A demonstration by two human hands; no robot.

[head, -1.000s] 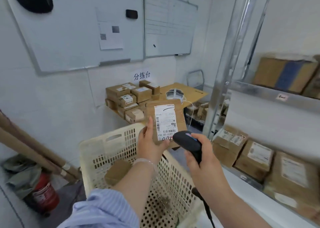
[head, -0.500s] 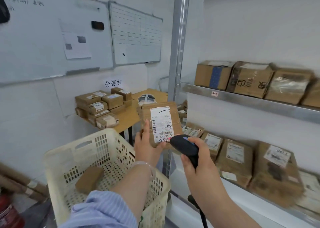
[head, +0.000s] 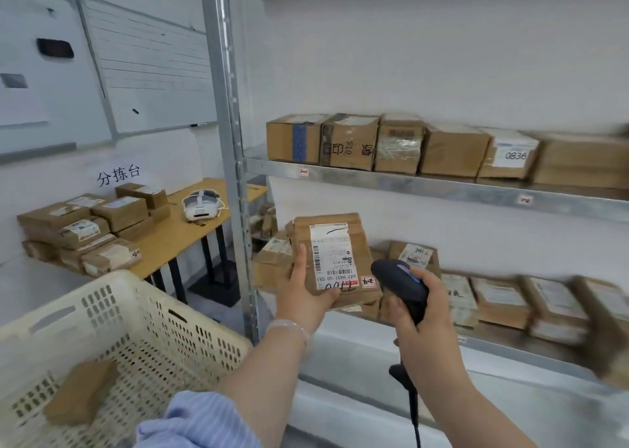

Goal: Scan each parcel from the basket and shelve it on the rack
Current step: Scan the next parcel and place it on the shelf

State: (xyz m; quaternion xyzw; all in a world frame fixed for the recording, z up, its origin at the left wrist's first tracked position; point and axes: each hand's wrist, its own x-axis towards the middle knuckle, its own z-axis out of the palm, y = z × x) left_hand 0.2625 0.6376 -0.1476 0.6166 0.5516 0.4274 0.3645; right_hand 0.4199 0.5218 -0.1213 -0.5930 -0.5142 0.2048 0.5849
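A parcel sorting room: metal rack (head: 425, 188) of labelled cartons (head: 350, 143), sorting table (head: 190, 229), whiteboards (head: 149, 69).

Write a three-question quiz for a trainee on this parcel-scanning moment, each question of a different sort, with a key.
1. True or false: the left hand holds a parcel with its printed label turned towards the camera.
2. What does the right hand grip? A) a marker, B) a scanner, C) a roll of tape.
3. Fill in the number: ___ parcel(s) can be seen lying inside the basket.

Key: 1 true; 2 B; 3 one, the brown box on the basket floor.
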